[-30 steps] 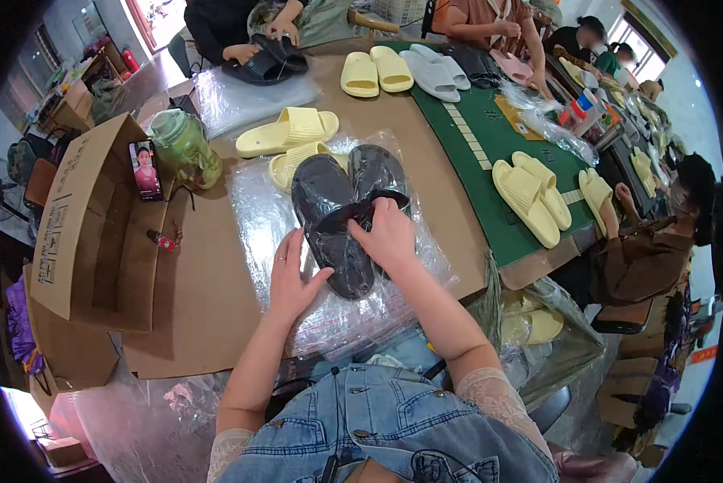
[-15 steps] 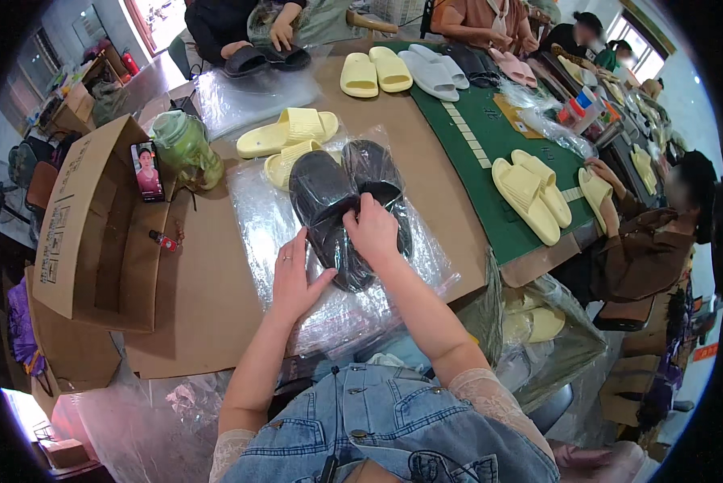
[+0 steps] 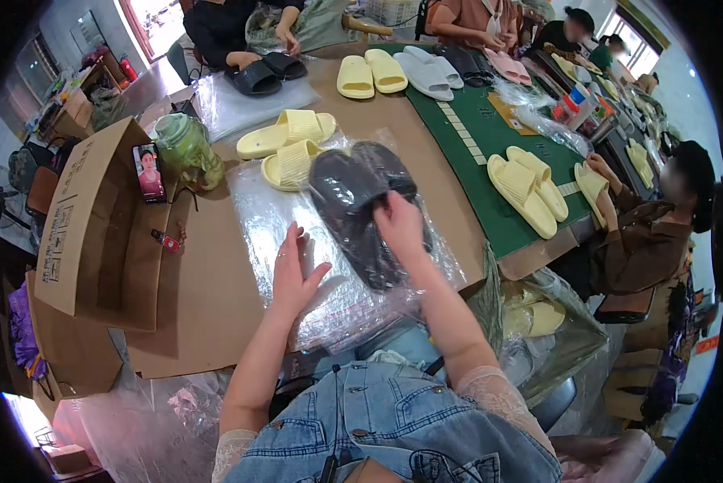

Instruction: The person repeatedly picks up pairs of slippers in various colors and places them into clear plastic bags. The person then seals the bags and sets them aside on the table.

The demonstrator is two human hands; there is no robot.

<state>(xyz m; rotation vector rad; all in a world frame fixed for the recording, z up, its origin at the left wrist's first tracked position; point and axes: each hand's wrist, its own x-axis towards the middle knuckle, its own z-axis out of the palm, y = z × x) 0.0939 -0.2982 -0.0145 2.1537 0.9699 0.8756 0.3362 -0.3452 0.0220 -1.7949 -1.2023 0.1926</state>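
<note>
A pair of black slippers (image 3: 355,211) lies side by side inside a clear plastic bag, on top of a stack of clear plastic bags (image 3: 258,216). My right hand (image 3: 400,229) has its fingers closed on the bagged slippers near the middle of the pair. Resting over the stack just left of them is my left hand (image 3: 294,274), fingers and thumb spread, holding nothing. Beyond the stack sit two yellow slippers, one slipper (image 3: 289,133) farther back and the other slipper (image 3: 291,165) close to the black pair.
An open cardboard box (image 3: 96,233) stands at left, with a phone (image 3: 148,173) leaning on it. Beside it are a green jar (image 3: 186,153) and a small red bottle (image 3: 165,240). More slippers (image 3: 527,189) lie on a green mat (image 3: 458,173). Several people work around the table.
The bagged black slippers have shifted right with my right hand and now lie closer together, uncovering more of the near yellow slipper. My left hand has come off them.
</note>
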